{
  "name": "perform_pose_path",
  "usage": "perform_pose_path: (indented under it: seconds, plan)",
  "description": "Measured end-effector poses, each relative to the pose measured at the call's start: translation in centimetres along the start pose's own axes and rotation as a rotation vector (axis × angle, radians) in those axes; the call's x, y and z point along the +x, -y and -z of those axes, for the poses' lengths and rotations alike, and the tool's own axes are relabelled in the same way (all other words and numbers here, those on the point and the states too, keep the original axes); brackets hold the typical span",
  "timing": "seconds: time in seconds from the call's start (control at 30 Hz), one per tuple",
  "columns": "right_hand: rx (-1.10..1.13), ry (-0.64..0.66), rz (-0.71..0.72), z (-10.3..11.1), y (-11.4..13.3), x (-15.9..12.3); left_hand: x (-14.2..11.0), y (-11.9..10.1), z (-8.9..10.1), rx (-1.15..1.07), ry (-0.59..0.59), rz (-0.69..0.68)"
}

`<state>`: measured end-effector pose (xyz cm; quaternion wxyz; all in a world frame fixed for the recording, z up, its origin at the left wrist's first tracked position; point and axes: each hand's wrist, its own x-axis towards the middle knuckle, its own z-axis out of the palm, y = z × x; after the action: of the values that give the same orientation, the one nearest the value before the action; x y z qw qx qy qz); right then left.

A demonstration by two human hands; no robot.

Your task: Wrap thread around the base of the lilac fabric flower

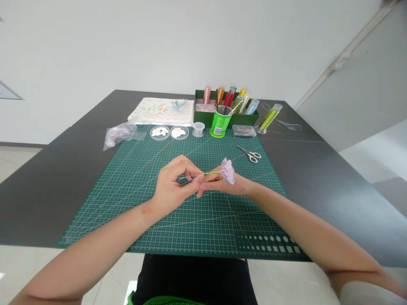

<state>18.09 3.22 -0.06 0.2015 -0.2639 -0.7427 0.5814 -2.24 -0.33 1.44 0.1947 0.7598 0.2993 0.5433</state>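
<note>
A pale lilac artificial flower (228, 171) points to the right above the cutting mat, its thin stem lying level to the left. Green-yellow wrapping covers the stem near the bloom, and bare wire shows further left. My left hand (176, 178) pinches this stem between thumb and fingertips. My right hand (219, 180) meets it there, fingers closed around the wrapped part just below the bloom. A fine yellowish thread (238, 216) trails from beneath my right hand across the mat. The fingertips partly hide each other where they meet.
Small scissors (250, 153) lie on the green cutting mat (190, 237). Behind stand a green can (220, 123) with tools, a green box (235, 120) of thread spools, a yellow-green spool (270, 117), two dishes of white pieces (170, 132) and a plastic bag (119, 134).
</note>
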Motion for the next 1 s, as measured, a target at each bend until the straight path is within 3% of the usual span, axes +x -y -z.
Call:
perform_pose_path:
  seconds: [0.23,0.33,0.43,0.53,0.63,0.73,0.87,1.0]
  plan:
    - [0.354,-0.125,-0.166,0.1,-1.3,0.3,0.0,-0.2,0.0,-0.079,0.023,0.045]
    - [0.474,-0.274,-0.198,1.1,-1.9,0.3,0.1,-0.2,0.0,-0.067,0.02,0.06]
    - [0.26,-0.465,-0.243,2.3,-2.5,0.3,0.1,0.0,0.1,-0.056,0.027,0.082]
    - [-0.186,-0.664,-0.284,3.4,-3.1,0.1,0.2,0.1,0.1,-0.051,0.019,0.1]
    - [-0.557,-0.77,-0.159,3.7,-3.2,-0.1,0.2,0.2,0.0,-0.058,0.008,0.103]
    - [-0.651,-0.728,0.043,2.5,-2.6,-0.3,0.3,0.3,0.0,-0.049,-0.006,0.104]
    - [-0.343,-0.582,0.181,-0.9,-1.4,-0.2,0.3,0.5,0.0,-0.038,-0.028,0.125]
    - [0.384,-0.385,0.21,-4.1,-0.1,0.3,0.1,0.8,-0.1,-0.033,-0.07,0.145]
